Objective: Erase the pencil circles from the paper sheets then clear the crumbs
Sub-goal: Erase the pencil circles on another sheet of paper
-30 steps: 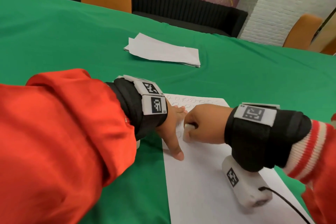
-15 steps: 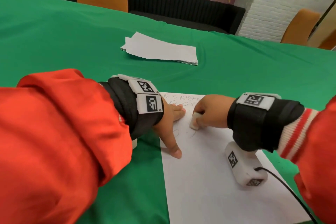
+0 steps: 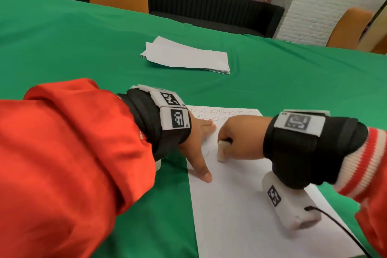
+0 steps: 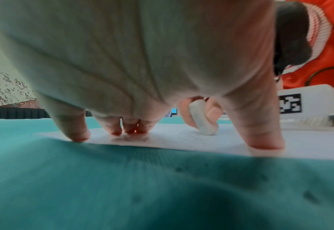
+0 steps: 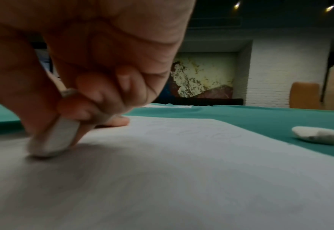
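Now the right hand (image 3: 240, 138), pinching the small white rubber eraser (image 3: 222, 151), has dragged it back toward the person across the white paper sheet (image 3: 240, 205); the flat-fingered left hand (image 3: 196, 144) still pins it, and pencil circles (image 3: 213, 112) remain.

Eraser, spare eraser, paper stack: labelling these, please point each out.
eraser (image 3: 221, 151): head view, lower end below the fingers.
spare eraser (image 5: 317, 136): right wrist view, top face.
paper stack (image 3: 186, 57): head view, top sheet.

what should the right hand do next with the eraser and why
Probably rub the eraser on toward the far rows: the right hand pinches it with its tip on the sheet, pencil circles remain near the far edge, and the left hand pins the paper.
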`<state>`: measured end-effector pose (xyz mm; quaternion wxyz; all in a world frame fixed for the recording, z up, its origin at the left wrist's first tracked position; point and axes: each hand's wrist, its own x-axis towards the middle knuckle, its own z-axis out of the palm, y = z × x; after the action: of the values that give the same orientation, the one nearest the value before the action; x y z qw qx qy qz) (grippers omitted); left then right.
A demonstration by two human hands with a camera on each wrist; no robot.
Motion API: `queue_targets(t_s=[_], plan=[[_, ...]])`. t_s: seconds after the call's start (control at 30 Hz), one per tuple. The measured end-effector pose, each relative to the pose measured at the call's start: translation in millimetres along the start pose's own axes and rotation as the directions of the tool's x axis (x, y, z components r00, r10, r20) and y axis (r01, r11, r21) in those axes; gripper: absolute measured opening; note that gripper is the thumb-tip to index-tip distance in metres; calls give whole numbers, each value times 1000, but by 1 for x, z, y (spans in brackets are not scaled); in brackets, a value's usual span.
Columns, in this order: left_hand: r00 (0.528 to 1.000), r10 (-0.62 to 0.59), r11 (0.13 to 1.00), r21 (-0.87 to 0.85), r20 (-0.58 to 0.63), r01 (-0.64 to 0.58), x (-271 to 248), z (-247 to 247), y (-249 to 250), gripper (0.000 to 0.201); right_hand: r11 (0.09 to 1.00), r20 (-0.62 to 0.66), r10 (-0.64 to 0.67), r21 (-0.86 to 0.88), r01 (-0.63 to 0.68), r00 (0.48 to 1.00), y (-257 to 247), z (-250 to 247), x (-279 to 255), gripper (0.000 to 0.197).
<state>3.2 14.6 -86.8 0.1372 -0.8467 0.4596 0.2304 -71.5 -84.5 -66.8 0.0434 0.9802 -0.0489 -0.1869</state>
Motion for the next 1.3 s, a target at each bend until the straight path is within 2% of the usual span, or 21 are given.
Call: queue_targets(t_s=[0.1,0.27,0.4,0.53,0.73,0.87,1.0,1.13,1.27,1.3], plan=[[1000,-7,1000,20,4,7,-1,-1,1,117,997,-43,80,12,-80,996,9,-3,4,15],[1000,1,1000,2,-5,-1,-1,0,1,119,998,-9,-11,-65,10,1000,-1,2,1,21],[1000,-4,1000,12,4,4,-2,-1,1,116,995,-21,67,-77,-69,998,10,-7,6,18],[1000,12,1000,-4,-4,-12,-2,-2,1,115,992,16,-24,-122,25,1000,-2,-3,2,30],[1000,8,1000,6,-6,-8,-3,-2,1,115,991,47,72,-118,-66,996,3,-13,7,14],[999,26,999,-19,-20,-26,-2,-2,1,113,997,79,2,-75,4,997,-7,-7,7,30],[1000,8,1000,-1,-19,-8,-2,-2,1,114,995,58,96,-26,-95,994,5,-12,10,25],[1000,18,1000,-6,-17,-18,-2,-2,1,115,999,76,39,-17,-38,996,-4,-7,8,32],[1000,6,1000,3,-11,-6,-1,-2,0,115,993,66,116,-4,-116,991,3,-12,9,14],[1000,6,1000,5,-11,-6,-1,-2,0,115,992,59,126,-4,-126,990,4,-13,9,17]])
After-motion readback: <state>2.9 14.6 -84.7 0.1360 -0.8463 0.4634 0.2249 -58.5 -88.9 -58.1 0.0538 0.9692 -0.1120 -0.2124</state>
